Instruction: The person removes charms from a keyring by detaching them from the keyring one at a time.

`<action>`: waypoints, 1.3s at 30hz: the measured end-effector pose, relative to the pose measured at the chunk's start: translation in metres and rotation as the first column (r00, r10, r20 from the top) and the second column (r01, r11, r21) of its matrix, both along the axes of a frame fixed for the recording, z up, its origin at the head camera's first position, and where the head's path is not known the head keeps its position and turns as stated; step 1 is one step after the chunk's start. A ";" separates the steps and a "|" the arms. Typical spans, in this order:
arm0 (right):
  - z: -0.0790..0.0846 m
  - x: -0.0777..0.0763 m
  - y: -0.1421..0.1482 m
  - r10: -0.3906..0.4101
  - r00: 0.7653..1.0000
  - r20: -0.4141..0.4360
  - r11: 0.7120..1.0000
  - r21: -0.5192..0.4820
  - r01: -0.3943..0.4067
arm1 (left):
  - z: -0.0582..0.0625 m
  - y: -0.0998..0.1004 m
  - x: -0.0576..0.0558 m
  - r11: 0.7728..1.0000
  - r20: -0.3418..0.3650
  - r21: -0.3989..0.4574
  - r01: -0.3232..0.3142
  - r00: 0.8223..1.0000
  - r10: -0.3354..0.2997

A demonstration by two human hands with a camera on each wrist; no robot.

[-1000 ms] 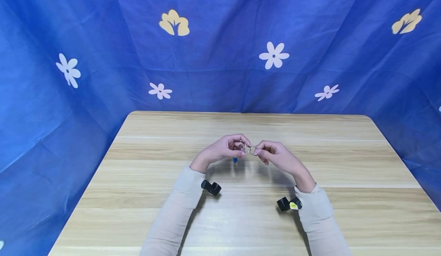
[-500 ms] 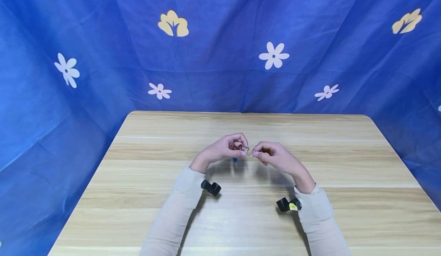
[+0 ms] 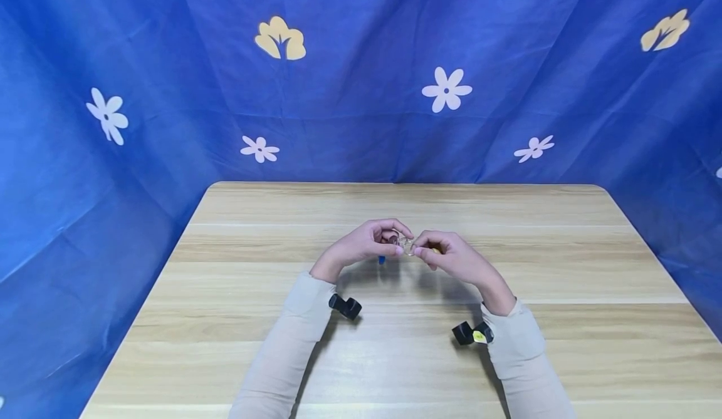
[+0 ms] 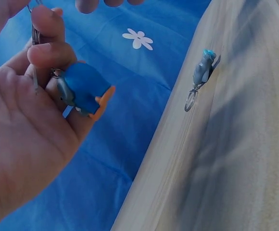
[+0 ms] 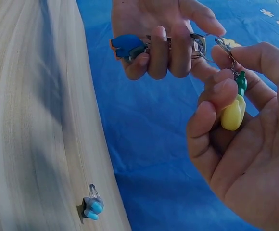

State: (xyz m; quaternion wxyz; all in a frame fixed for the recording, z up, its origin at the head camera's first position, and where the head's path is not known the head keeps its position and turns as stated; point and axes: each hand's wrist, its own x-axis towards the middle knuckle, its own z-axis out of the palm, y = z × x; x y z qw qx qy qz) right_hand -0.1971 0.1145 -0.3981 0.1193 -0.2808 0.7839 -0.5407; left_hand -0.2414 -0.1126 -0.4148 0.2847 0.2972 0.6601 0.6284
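Observation:
My left hand point(image 3: 372, 242) holds a keychain with a blue figure point(image 4: 86, 87) with orange feet, which dangles past the curled fingers in the left wrist view. Its metal rings point(image 5: 198, 45) are gripped between those fingers. Between thumb and forefinger my right hand point(image 3: 455, 256) pinches the split ring point(image 5: 222, 44) of a second keychain, whose yellow charm point(image 5: 233, 113) with a green top hangs against the fingers. The two sets of rings meet between the hands; whether they are linked I cannot tell.
A grey keychain point(image 4: 205, 70) with turquoise parts lies on the wooden table point(image 3: 564, 250), seen only in the wrist views. Behind the table hangs a blue cloth point(image 3: 350, 93) with flowers. Both wrists carry small black cameras point(image 3: 464, 333).
My right hand has shifted slightly left, and its ring now overlaps the rings at the left fingertips. The left hand stays nearly in place. Both keychains remain held.

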 end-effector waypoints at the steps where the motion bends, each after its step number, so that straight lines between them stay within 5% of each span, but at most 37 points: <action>1: 0.000 0.000 0.000 -0.001 1.000 -0.001 1.000 -0.004 0.001 | 0.000 0.000 0.000 1.000 0.002 0.005 0.002 1.000 -0.002; 14: -0.005 -0.004 0.005 -0.034 0.999 0.040 0.998 -0.050 0.036 | 0.002 -0.002 0.001 1.000 -0.069 -0.028 -0.001 0.998 -0.001; 39: -0.012 -0.004 0.005 -0.004 1.000 0.022 0.998 -0.060 0.006 | -0.003 -0.003 0.003 0.999 -0.060 0.029 0.042 0.997 -0.040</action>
